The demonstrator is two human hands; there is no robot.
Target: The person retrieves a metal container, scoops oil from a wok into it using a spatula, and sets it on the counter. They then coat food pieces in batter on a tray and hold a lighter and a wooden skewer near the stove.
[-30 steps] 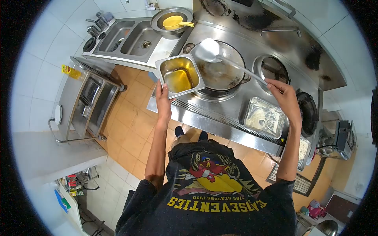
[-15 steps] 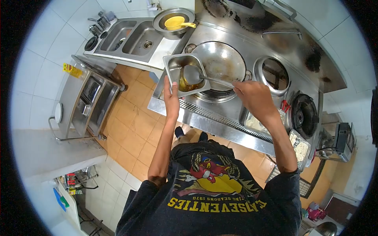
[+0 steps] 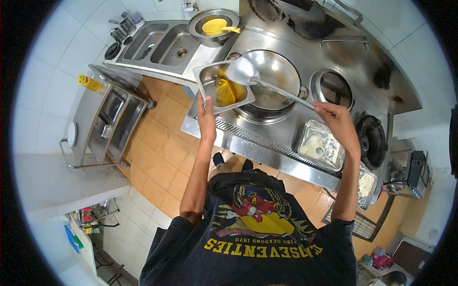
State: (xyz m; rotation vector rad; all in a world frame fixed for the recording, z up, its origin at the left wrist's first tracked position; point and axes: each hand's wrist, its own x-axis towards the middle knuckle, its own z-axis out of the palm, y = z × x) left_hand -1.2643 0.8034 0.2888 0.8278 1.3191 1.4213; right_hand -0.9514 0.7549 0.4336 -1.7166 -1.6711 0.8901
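Observation:
My left hand (image 3: 206, 117) grips the near edge of a square steel pan (image 3: 203, 88), which holds a little amber oil (image 3: 226, 93). My right hand (image 3: 336, 121) is closed around the end of the long handle of a metal wok spatula (image 3: 243, 72). The spatula's head, smeared by motion, hovers over the pan's right rim, next to the wok (image 3: 274, 78). That wide two-handled wok sits on the steel range just right of the pan.
A tray with pale batter-like residue (image 3: 320, 145) lies below my right hand, another tray (image 3: 366, 186) beyond it. A metal ring (image 3: 315, 88) and black burner (image 3: 369, 140) stand to the right. Left are a double sink (image 3: 174, 52) and a yellow dipper (image 3: 214, 27) in a bowl.
The spatula's head has risen out of the steel pan, up and to the right. My right hand has shifted right, uncovering the tray below. The left hand still holds the pan.

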